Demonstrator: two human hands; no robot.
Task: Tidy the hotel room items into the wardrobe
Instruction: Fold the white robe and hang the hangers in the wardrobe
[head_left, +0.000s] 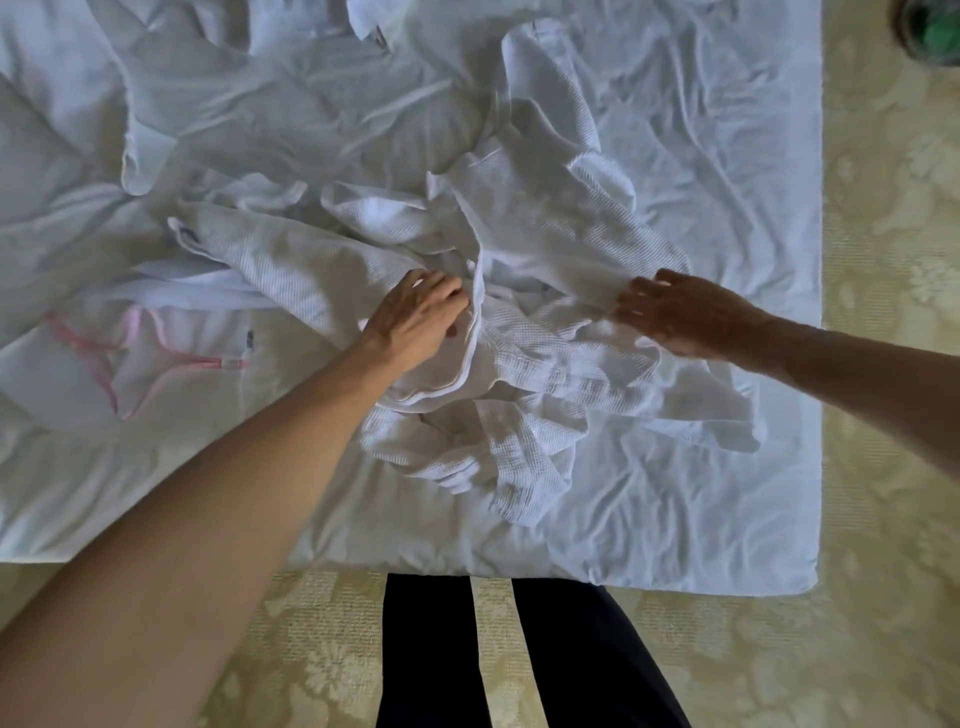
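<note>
A crumpled white waffle-weave bathrobe (540, 249) lies in a heap on the white bed (701, 509). My left hand (415, 322) rests on the robe's piped edge near the middle of the heap, fingers curled into the fabric. To its right, my right hand (680, 314) lies palm down on the cloth with fingers spread and slightly blurred. A pink hanger (130, 358) shows faintly under white cloth at the left. The robe's belt (197, 283) runs flat leftward from the heap.
More rumpled white bedding (234, 104) covers the far part of the bed. Pale patterned carpet (893, 364) lies to the right and in front. My dark trouser legs (571, 654) stand at the bed's near edge. A dark round object with something green (930, 28) sits top right.
</note>
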